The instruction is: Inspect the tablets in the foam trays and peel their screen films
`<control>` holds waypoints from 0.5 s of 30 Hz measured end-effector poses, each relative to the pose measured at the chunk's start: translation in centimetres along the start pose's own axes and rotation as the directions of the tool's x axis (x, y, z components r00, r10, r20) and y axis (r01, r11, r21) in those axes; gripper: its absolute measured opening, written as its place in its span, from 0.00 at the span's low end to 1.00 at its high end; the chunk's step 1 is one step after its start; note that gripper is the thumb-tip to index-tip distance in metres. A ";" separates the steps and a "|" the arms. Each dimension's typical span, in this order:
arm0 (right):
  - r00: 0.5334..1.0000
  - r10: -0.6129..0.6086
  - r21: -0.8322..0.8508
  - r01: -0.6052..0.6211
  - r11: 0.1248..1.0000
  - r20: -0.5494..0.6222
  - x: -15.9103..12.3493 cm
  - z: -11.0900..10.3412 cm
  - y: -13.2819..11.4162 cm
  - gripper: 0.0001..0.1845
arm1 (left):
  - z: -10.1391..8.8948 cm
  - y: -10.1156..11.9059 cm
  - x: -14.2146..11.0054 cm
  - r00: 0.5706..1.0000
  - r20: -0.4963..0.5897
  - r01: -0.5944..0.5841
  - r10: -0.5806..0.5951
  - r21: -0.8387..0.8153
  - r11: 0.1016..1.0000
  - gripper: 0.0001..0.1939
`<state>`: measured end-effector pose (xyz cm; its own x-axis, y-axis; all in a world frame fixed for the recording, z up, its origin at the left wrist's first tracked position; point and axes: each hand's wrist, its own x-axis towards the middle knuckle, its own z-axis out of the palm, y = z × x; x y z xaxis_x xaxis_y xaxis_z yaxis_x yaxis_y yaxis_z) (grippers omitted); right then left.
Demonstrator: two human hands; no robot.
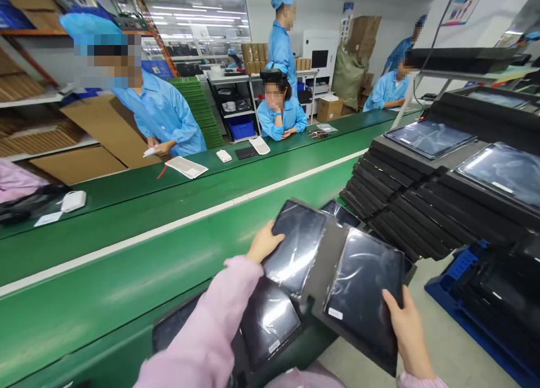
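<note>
Between both hands I hold a dark foam tray (327,256) carrying two film-wrapped tablet screens, a left screen (297,244) and a right screen (367,281). My left hand (266,243) grips the tray's left edge, thumb on top. On its right edge my right hand (405,323) is closed with the thumb over the screen; the fingers underneath are hidden. The tray is tilted above the near side of the bench. Under it lies another wrapped screen (270,320) in black foam, partly covered by my left sleeve. Behind the tray a further screen (341,212) peeks out.
A tall stack of black foam trays (392,202) with screens on top stands at the right, beside a blue pallet (455,298). The green conveyor (160,253) runs across. Beyond it, co-workers in blue sit or stand near a keyboard (246,153) and white pouches (186,167).
</note>
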<state>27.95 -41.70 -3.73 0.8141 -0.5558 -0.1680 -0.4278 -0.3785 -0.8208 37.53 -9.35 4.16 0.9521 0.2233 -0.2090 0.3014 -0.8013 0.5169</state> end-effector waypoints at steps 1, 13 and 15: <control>0.998 0.040 -0.021 -0.041 0.999 -0.039 0.7 -0.8 0.2 0.43 | 1.0 2.0 1.8 0.998 0.027 -0.055 0.055 -0.004 0.998 0.20; 0.969 -0.222 -0.424 0.155 0.892 -0.112 6.6 -1.2 5.5 0.52 | 10.8 5.4 2.4 0.962 0.065 -0.265 0.263 0.008 0.964 0.33; 0.910 -0.405 -0.467 0.319 0.824 -0.093 6.1 -1.3 4.0 0.54 | 11.1 2.1 -1.0 0.960 0.070 -0.272 0.272 -0.016 0.962 0.34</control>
<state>30.68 -47.56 -7.38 0.8774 -0.4210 0.2302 -0.2762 -0.8354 -0.4753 36.57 -17.42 -3.81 0.9921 -0.0425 -0.1177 0.0321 -0.8227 0.5675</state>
